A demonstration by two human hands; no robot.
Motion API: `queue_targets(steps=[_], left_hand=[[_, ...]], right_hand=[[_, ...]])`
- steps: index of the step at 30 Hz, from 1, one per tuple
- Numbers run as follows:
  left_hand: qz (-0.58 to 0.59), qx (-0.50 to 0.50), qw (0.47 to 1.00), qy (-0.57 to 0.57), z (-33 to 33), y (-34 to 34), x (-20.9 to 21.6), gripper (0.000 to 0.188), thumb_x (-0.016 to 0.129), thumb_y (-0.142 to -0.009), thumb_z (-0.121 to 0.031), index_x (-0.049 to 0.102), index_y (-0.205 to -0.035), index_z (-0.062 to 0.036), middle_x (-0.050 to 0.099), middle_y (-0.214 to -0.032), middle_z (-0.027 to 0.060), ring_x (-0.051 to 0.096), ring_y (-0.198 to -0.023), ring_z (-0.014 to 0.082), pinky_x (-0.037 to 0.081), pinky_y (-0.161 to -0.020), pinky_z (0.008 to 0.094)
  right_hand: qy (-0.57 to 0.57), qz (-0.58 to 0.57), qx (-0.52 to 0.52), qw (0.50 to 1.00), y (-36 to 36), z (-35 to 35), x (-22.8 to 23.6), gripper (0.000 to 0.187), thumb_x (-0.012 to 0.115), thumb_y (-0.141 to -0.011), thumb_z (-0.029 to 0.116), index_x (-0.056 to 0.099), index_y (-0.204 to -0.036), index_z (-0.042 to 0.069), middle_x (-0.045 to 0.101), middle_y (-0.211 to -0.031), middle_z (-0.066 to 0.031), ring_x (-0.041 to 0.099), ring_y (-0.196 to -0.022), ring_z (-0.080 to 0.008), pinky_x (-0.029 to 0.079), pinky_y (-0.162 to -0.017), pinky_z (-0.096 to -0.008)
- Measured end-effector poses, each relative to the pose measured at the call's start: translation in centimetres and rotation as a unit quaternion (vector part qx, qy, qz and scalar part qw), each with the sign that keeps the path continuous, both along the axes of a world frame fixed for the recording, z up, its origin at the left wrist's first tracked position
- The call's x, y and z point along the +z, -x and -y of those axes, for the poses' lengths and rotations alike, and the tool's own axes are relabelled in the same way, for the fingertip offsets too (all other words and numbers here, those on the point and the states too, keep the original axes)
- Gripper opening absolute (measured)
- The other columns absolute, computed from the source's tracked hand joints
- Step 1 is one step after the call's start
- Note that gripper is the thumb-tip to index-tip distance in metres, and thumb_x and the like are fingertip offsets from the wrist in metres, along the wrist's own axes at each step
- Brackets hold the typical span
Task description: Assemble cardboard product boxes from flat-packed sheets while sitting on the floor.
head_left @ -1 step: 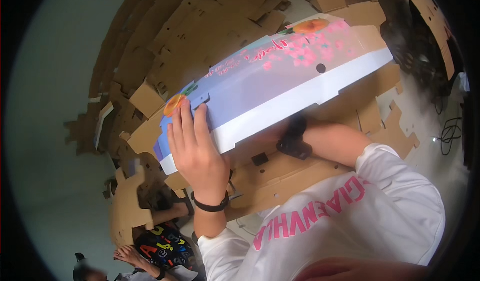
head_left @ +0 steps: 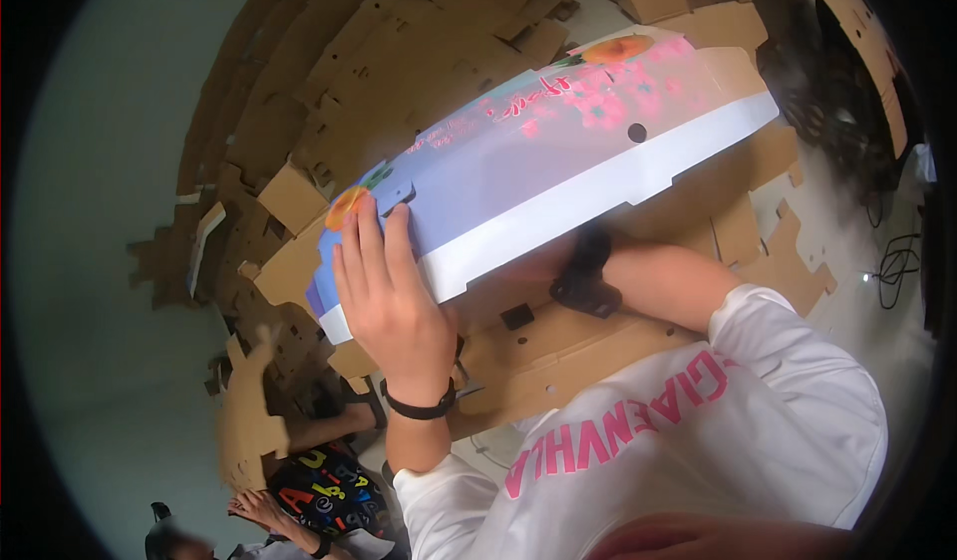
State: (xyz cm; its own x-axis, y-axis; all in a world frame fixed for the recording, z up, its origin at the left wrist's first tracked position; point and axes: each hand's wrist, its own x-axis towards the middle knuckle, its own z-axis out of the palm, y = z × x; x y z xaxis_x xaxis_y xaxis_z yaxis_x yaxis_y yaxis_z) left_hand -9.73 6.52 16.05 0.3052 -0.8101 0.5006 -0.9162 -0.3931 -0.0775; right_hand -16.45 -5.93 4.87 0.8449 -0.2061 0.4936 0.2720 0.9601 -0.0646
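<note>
A long printed cardboard box blank (head_left: pixel 478 191) lies tilted across the middle, its face lilac with pink blossoms and orange fruit. A plain white flap runs along its near edge, and a round hole shows towards the right end. My left hand (head_left: pixel 394 296) grips its left end, fingers stretched over the printed face beside a small cut-out tab; the thumb is hidden behind the near edge. My right forearm (head_left: pixel 663 271), with a black strap at the wrist, reaches beneath the blank. The right hand itself is hidden there.
Brown cardboard sheets (head_left: pixel 399 72) with cut-outs are piled beyond the blank and to the left. More brown cardboard (head_left: pixel 558 356) lies under it, near my body. At lower left, a person's hand (head_left: pixel 261 508) is near an upright cardboard piece (head_left: pixel 249 420). A black cable (head_left: pixel 897 271) lies right.
The blank's right end has shifted very slightly left and up. At lower left, the upright brown cardboard piece has moved a little. My hands stay almost in place.
</note>
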Motion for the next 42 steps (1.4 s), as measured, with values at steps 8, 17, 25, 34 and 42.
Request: queue_targets(steps=[8, 17, 25, 34, 42], left_hand=[[0.029, 0.007, 1.0, 0.002, 0.2, -0.3, -0.3, 0.048, 0.055, -0.078, 0.01, 0.056, -0.126, 0.003, 0.06, -0.133, 0.0227, 0.056, -0.125, 0.0428, 0.041, -0.107, 0.0524], [0.009, 0.005, 1.0, 0.006, 0.2, -0.3, -0.4, 0.053, 0.06, -0.076, 0.01, 0.055, -0.127, 0.0032, 0.061, -0.13, 0.0223, 0.057, -0.122, 0.0423, 0.042, -0.106, 0.0502], [-0.009, -0.008, 1.0, 0.002, -0.2, -0.6, -0.7, 0.058, 0.064, -0.077, 0.006, 0.053, -0.133, 0.004, 0.061, -0.129, 0.0233, 0.058, -0.121, 0.0426, 0.042, -0.105, 0.0495], [-0.223, -0.124, 0.944, -0.208, -1.9, -3.4, 7.8, 0.087, 0.077, -0.084, -0.033, 0.035, -0.15, 0.0054, 0.052, -0.141, 0.0274, 0.049, -0.132, 0.0436, 0.036, -0.113, 0.0475], [-0.313, -0.084, 0.904, -0.28, 4.3, -7.6, 8.5, 0.031, 0.064, -0.095, -0.013, 0.061, -0.124, -0.0011, 0.068, -0.112, 0.0152, 0.067, -0.098, 0.0249, 0.052, -0.086, 0.0347]], right_hand=[[-0.023, 0.005, -0.001, 1.0, -1.5, -0.6, -0.7, 0.041, 0.054, -0.103, 0.031, 0.051, -0.136, 0.007, 0.058, -0.137, -0.0058, 0.052, -0.129, -0.02, 0.039, -0.112, -0.0389], [-0.009, 0.008, 0.015, 1.0, 0.0, -0.1, -0.2, 0.046, 0.055, -0.102, 0.034, 0.051, -0.139, 0.007, 0.056, -0.141, -0.0065, 0.053, -0.13, -0.0204, 0.04, -0.112, -0.0393], [-0.004, -0.019, 0.026, 0.999, -0.3, -0.5, 0.8, 0.05, 0.057, -0.101, 0.036, 0.05, -0.14, 0.005, 0.057, -0.139, -0.0073, 0.053, -0.13, -0.0198, 0.041, -0.111, -0.0376], [0.113, -0.008, -0.105, 0.988, -1.0, 0.5, -1.4, 0.043, 0.054, -0.103, 0.035, 0.054, -0.136, 0.006, 0.058, -0.137, -0.0068, 0.053, -0.128, -0.019, 0.041, -0.109, -0.0387], [0.183, -0.157, -0.043, 0.97, -1.1, 0.5, -1.5, 0.042, 0.049, -0.104, 0.028, 0.05, -0.141, 0.007, 0.056, -0.14, -0.0097, 0.051, -0.131, -0.0217, 0.045, -0.103, -0.0405]])
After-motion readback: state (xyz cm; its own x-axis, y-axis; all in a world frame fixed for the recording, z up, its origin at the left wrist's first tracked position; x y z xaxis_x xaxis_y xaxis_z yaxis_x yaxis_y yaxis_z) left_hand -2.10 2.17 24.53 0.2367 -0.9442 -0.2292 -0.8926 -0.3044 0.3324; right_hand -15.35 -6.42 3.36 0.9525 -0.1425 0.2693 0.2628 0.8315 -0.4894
